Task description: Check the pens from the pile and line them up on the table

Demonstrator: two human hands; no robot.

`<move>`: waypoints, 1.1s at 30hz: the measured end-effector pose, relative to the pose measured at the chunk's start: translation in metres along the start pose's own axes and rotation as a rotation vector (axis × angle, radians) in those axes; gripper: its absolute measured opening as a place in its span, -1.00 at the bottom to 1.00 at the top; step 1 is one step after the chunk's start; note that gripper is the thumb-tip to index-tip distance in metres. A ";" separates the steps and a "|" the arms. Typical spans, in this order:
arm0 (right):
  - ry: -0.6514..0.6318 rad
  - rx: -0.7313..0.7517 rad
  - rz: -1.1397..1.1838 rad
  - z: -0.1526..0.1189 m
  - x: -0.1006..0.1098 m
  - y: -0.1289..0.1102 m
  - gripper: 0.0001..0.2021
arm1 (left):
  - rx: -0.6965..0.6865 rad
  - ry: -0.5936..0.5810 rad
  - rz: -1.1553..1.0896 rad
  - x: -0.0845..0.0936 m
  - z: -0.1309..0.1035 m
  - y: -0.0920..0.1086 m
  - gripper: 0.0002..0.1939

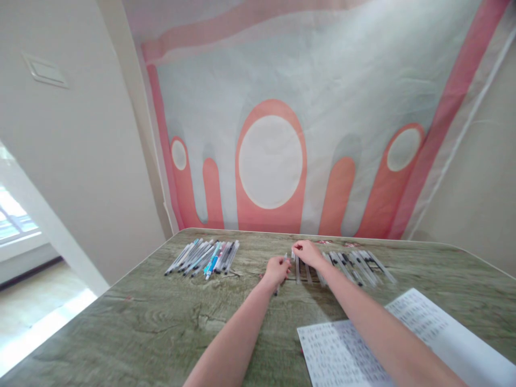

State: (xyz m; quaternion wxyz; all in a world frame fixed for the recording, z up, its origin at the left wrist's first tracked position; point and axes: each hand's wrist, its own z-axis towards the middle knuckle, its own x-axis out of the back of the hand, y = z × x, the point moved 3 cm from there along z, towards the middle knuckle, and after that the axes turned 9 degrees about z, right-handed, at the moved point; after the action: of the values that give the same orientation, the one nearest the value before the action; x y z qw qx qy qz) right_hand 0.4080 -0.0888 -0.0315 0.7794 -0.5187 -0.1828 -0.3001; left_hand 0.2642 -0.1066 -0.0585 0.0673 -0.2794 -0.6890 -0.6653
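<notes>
Nearest to the camera lies an open white paper notebook with rows of dark handwriting [338,352], and the right forearm passes above it, covering part of its pages. Farther on the grey-brown table with wood pattern [153,333], the left hand [277,270] is closed around a slim transparent pen with a dark lower end [276,291]; the fingers hide its middle, and it stands tilted between two groups of pens. The right hand [305,252] has its fingertips drawn together beside a small pale piece [293,255], but I cannot tell whether they grip it. Under and beside this hand is a loose row of clear plastic pens, several with black parts [365,266], partly hidden by the forearm. Well apart, on the left side, lies a dense slanting group of clear, white and dark pens [197,258], among which bright blue ones [212,262] are noticeable. Behind the table hangs a pale sheet with coral-coloured arches [270,217].
</notes>
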 end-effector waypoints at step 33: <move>-0.122 0.046 0.267 -0.022 0.003 -0.015 -0.78 | -0.011 -0.155 -0.099 0.001 -0.007 0.008 -0.59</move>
State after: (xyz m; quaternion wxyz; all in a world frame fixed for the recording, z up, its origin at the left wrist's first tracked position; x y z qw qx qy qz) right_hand 0.3996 -0.1145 -0.0278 0.8116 -0.5376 -0.1658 -0.1575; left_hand 0.2652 -0.1135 -0.0502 -0.0206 -0.2960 -0.7014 -0.6481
